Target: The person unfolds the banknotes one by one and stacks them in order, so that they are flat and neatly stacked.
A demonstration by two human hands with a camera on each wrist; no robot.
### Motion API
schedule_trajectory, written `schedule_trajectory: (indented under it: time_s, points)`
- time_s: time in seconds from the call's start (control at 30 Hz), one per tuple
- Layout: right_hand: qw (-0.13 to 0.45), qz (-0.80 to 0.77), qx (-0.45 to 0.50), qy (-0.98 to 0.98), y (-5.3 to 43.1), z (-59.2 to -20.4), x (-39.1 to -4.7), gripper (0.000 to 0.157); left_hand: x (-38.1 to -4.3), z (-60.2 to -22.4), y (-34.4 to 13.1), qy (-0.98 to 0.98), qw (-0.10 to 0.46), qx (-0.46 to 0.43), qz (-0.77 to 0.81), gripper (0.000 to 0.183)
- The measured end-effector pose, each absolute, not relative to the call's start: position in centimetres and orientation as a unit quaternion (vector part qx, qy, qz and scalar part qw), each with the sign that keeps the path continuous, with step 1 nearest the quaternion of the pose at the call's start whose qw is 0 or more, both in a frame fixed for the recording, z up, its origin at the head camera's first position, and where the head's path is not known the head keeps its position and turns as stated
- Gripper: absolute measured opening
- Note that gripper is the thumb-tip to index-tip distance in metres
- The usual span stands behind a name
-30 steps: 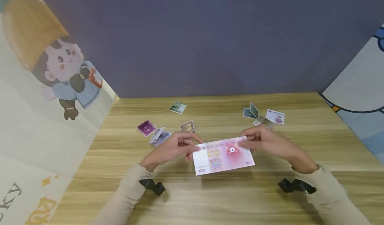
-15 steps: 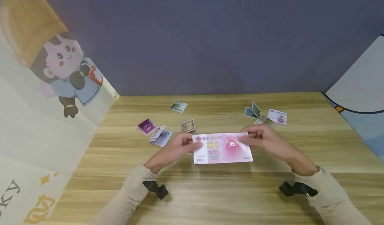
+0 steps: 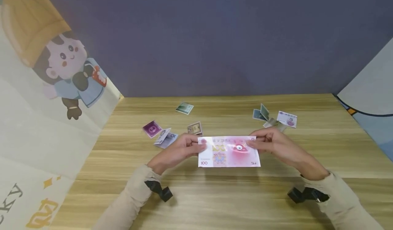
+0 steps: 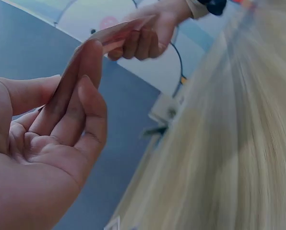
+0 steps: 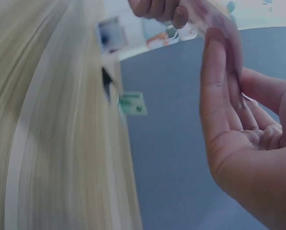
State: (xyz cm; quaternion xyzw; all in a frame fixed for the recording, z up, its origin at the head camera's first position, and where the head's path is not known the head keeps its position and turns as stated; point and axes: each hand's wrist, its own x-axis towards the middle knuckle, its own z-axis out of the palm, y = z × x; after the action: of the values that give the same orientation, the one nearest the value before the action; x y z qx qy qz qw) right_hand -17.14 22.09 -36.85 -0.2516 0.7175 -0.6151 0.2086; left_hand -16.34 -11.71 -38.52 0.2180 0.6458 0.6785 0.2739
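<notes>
A pink 100 banknote is stretched flat between both hands above the table, its printed face tilted up towards the head camera. My left hand pinches its left end, thumb on top and fingers behind. At the opposite end, my right hand pinches the upper right corner the same way. In the left wrist view the banknote shows edge-on between thumb and fingers. The right wrist view has the banknote bending slightly over the fingers.
Left of centre on the wooden table lie a purple note, a folded blue-grey note, a brown note and a green note. At right are a folded green note and a purple 5 note. A dark wall stands behind.
The banknote has levelled from a slant and its lower edge has risen a little. My left hand has shifted its hold on the left end, fingers now behind the note.
</notes>
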Motion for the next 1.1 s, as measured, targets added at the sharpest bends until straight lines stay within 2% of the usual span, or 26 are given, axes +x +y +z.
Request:
schedule_trajectory:
  time_s: [0.27, 0.43, 0.57, 0.7, 0.8, 0.97, 1.03, 1.1]
  points:
    - [0.249, -0.564, -0.257, 0.744, 21.8, -38.9, -18.2, 0.018, -17.1, -40.4, -11.4, 0.706, 0.277, 0.192, 0.623, 0.029]
    - [0.268, -0.541, -0.259, 0.754, 21.8, -39.7, -18.3, 0.02, -17.1, -40.9, -10.8, 0.755, 0.228, 0.2, 0.581, 0.029]
    - [0.262, -0.515, -0.252, 0.776, 21.7, -40.3, -18.3, 0.02, -16.6, -41.3, -10.1, 0.809, 0.181, 0.216, 0.515, 0.025]
    - [0.226, -0.472, -0.26, 0.811, 21.6, -40.9, -18.2, 0.017, -15.9, -41.4, -9.7, 0.861, 0.135, 0.242, 0.426, 0.025]
    - [0.175, -0.415, -0.268, 0.852, 21.4, -41.1, -17.9, 0.016, -15.4, -41.6, -9.5, 0.889, 0.109, 0.254, 0.365, 0.029]
    - [0.065, -0.264, -0.258, 0.927, 20.5, -40.9, -17.0, 0.034, -14.7, -41.8, -9.1, 0.909, 0.086, 0.271, 0.304, 0.041]
    - [0.045, -0.234, -0.259, 0.936, 19.9, -40.8, -16.5, 0.036, -14.5, -41.8, -9.0, 0.912, 0.078, 0.284, 0.285, 0.039]
    - [0.041, -0.233, -0.274, 0.932, 19.4, -40.8, -16.1, 0.032, -14.3, -41.8, -8.8, 0.914, 0.071, 0.296, 0.269, 0.034]
